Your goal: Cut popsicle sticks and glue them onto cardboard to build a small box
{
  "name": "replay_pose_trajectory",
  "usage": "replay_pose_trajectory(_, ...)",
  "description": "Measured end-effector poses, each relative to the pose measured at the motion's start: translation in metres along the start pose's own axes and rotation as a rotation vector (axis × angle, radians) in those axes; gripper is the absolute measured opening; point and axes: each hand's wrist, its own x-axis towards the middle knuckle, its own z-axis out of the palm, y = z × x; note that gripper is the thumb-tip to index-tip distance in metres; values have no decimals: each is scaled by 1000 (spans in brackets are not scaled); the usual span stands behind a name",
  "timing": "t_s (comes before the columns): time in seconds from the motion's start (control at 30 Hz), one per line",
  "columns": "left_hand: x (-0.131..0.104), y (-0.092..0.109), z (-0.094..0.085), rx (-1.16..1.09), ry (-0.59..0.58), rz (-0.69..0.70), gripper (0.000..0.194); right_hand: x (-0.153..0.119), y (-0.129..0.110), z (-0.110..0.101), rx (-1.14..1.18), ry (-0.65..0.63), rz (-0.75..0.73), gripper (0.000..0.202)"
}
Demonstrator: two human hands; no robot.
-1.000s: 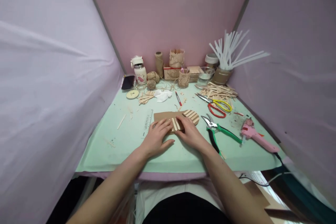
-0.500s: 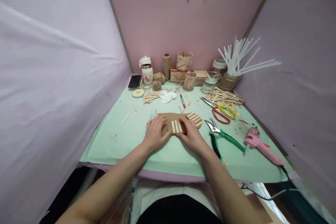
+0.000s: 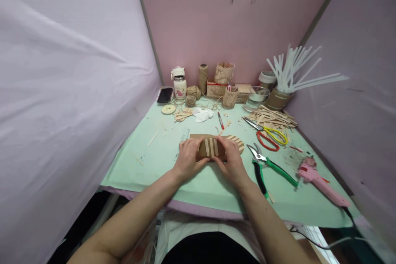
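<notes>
While both hands, left hand (image 3: 189,157) and right hand (image 3: 231,160), pinch the cardboard piece (image 3: 210,148) with three sticks near the desk's (image 3: 148,161) front edge, green pruners (image 3: 266,166) sit just right, scissors (image 3: 268,133) and glue gun (image 3: 320,178) beyond.

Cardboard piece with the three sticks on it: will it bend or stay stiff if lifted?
The cardboard piece looks thin, so probably light. The three wooden sticks across it likely stiffen that part. Both the left hand and right hand grip its ends, suggesting some flex.
</notes>
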Motion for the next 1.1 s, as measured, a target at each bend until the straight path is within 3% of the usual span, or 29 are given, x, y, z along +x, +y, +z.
replay_pose_trajectory(0.4,0,1,-4,12,-38,-22,50,-2,1,2,14,-46,14,70)
replay_pose_trajectory(0.63,2,1,-1,-4,-62,-99,81,-4,10,7,-85,-83,256,68)
replay_pose_trajectory(0.83,1,2,-2,35,-133,-50,43,-5,11,11,-177,-187,370,54)
replay_pose_trajectory(0.97,1,0,1,20,-161,-21,41,-5,13,9,-172,-162,334,55)
replay_pose_trajectory(1.1,1,-1,2,8,-184,5,40,-6,17,8,-184,-123,307,38)
